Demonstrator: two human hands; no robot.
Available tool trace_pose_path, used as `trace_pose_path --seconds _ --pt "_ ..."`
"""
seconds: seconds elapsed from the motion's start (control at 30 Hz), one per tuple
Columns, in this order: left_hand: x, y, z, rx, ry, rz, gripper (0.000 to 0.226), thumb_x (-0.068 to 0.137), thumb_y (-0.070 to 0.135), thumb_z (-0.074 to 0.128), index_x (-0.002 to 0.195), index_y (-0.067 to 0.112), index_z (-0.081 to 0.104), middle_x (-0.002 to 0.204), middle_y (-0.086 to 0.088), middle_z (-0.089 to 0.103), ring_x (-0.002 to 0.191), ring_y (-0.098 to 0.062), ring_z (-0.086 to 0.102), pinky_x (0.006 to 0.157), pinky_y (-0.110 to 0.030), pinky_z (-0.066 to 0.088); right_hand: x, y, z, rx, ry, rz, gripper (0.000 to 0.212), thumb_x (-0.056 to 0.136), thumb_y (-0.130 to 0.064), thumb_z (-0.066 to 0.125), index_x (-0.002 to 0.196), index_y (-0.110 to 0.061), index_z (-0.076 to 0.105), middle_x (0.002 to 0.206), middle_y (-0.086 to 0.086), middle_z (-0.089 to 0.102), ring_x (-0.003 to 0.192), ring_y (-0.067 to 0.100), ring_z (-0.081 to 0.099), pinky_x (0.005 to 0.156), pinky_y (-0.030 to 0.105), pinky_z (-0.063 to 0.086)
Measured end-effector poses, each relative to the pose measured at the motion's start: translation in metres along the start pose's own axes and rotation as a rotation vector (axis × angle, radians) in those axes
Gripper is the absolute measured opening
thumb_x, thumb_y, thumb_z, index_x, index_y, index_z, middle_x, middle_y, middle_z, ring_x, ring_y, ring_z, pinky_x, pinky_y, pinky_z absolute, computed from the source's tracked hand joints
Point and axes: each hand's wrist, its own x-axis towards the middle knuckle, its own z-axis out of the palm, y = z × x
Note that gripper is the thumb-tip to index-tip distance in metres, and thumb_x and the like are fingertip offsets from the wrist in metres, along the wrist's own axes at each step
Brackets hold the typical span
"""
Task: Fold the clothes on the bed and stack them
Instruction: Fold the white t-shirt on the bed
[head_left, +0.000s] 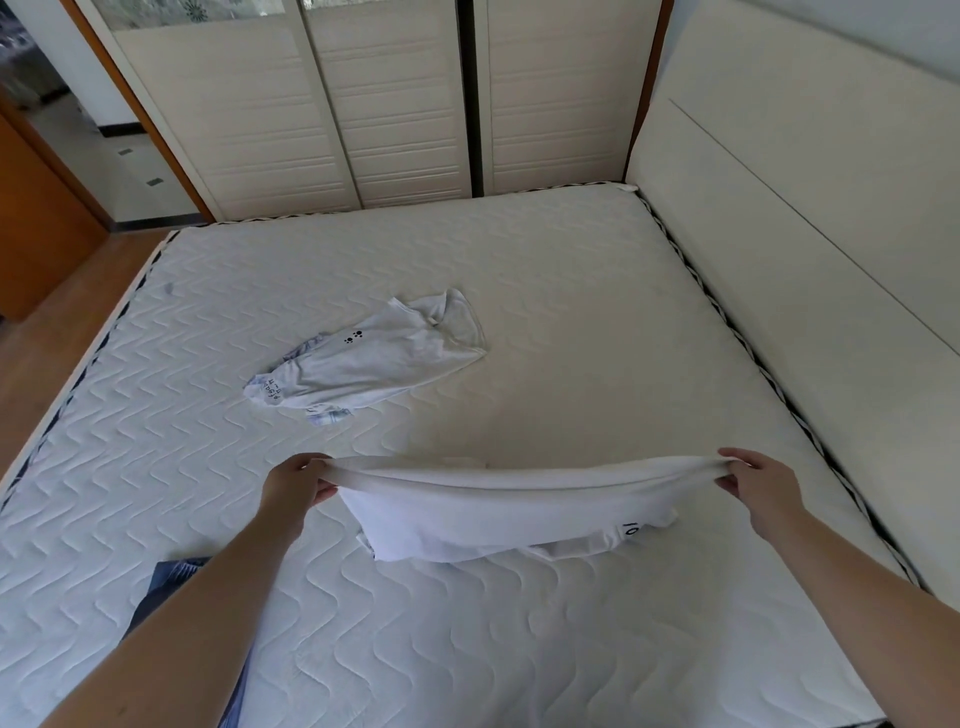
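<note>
gripping a white shirt (498, 512) stretched between left hand (293, 486) and right hand (756, 480).

Soft daylight, brighter on headboard (810, 218) side; faint shadows; wide-angle bending at edges; slight softness overall.

On the quilted white mattress (571, 322) I list: white cotton shirt (498, 514) nearest me, stretched between my left hand (296, 486) and right hand (753, 480); crumpled white printed shirt (374, 358) behind it, leftward; blue denim garment (171, 582) at near left.
</note>
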Motion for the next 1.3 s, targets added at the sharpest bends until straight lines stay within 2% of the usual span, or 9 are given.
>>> trace_pose_path --seconds 0.13,0.23,0.3,0.43,0.6,0.77,0.9,1.1,1.3 --pt "0.024 0.031 0.016 0.063 0.012 0.026 0.008 0.092 0.008 0.059 0.091 -0.001 0.061 0.086 -0.021 0.066 0.068 -0.023 0.068 0.052 -0.02 0.058 0.02 -0.031 0.017 -0.079 -0.022 -0.035 0.03 0.09 0.004 0.048 0.106 -0.006 0.071 0.102 0.015 0.065 0.078 0.019 0.063 0.069 0.019 0.058" --pt "0.045 0.061 0.029 0.229 0.01 0.076 0.014 0.089 0.012 0.064 0.089 -0.001 0.057 0.081 -0.023 0.069 0.063 -0.027 0.071 0.062 -0.034 0.062 0.035 -0.063 0.036 -0.153 -0.037 -0.074 0.033 0.09 0.002 0.044 0.106 -0.005 0.071 0.101 0.015 0.066 0.081 0.024 0.061 0.084 0.035 0.053" --pt "0.056 0.09 0.039 0.285 -0.008 0.093 0.015 0.093 0.013 0.058 0.096 -0.001 0.055 0.08 -0.022 0.07 0.064 -0.028 0.071 0.065 -0.042 0.062 0.044 -0.095 0.049 -0.142 -0.056 -0.103 0.03 0.091 -0.001 0.044 0.105 -0.004 0.071 0.098 0.016 0.065 0.079 0.024 0.06 0.083 0.035 0.051" --pt "0.072 0.182 0.06 0.069 0.013 0.119 0.012 0.097 0.008 0.047 0.102 0.007 0.057 0.095 -0.021 0.062 0.071 -0.028 0.065 0.065 -0.04 0.057 0.062 -0.19 0.067 -0.014 -0.123 -0.182 0.022 0.095 -0.012 0.051 0.108 -0.013 0.067 0.103 0.008 0.061 0.071 0.009 0.058 0.07 0.017 0.044" --pt "0.077 0.315 0.064 -0.154 0.036 0.201 0.016 0.098 0.011 0.048 0.086 0.011 0.058 0.086 -0.009 0.064 0.073 -0.017 0.065 0.047 -0.023 0.055 0.082 -0.312 0.063 0.106 -0.105 -0.33 0.027 0.093 -0.021 0.058 0.114 -0.006 0.068 0.098 0.008 0.064 0.073 0.014 0.06 0.067 0.019 0.047" --pt "0.072 0.421 0.054 -0.338 0.018 0.343 0.019 0.098 0.03 0.049 0.106 0.014 0.052 0.103 -0.008 0.064 0.091 -0.019 0.067 0.077 -0.031 0.059 0.091 -0.419 0.042 0.29 -0.125 -0.471 0.03 0.096 -0.018 0.058 0.121 -0.004 0.065 0.115 0.011 0.063 0.094 0.018 0.062 0.097 0.027 0.05" --pt "0.061 0.473 0.041 -0.404 -0.025 0.448 0.021 0.097 0.034 0.056 0.106 0.015 0.053 0.102 -0.006 0.062 0.088 -0.018 0.068 0.073 -0.032 0.06 0.087 -0.471 0.022 0.454 -0.146 -0.512 0.027 0.091 -0.018 0.064 0.116 -0.005 0.068 0.11 0.009 0.067 0.095 0.013 0.068 0.088 0.02 0.053" --pt "0.057 0.452 0.037 -0.386 -0.023 0.384 0.007 0.094 0.021 0.058 0.094 0.015 0.056 0.092 -0.008 0.063 0.075 -0.019 0.071 0.055 -0.033 0.06 0.08 -0.456 0.016 0.533 -0.141 -0.535 0.028 0.087 -0.008 0.069 0.113 0.003 0.066 0.093 0.006 0.067 0.082 0.012 0.066 0.079 0.019 0.057" --pt "0.061 0.321 0.053 -0.389 -0.069 0.194 0.016 0.091 0.022 0.066 0.091 0.008 0.058 0.085 -0.011 0.064 0.071 -0.021 0.071 0.066 -0.039 0.062 0.091 -0.336 0.022 0.387 -0.131 -0.384 0.026 0.087 -0.002 0.068 0.113 0.004 0.066 0.09 0.006 0.066 0.077 0.012 0.064 0.064 0.011 0.054"
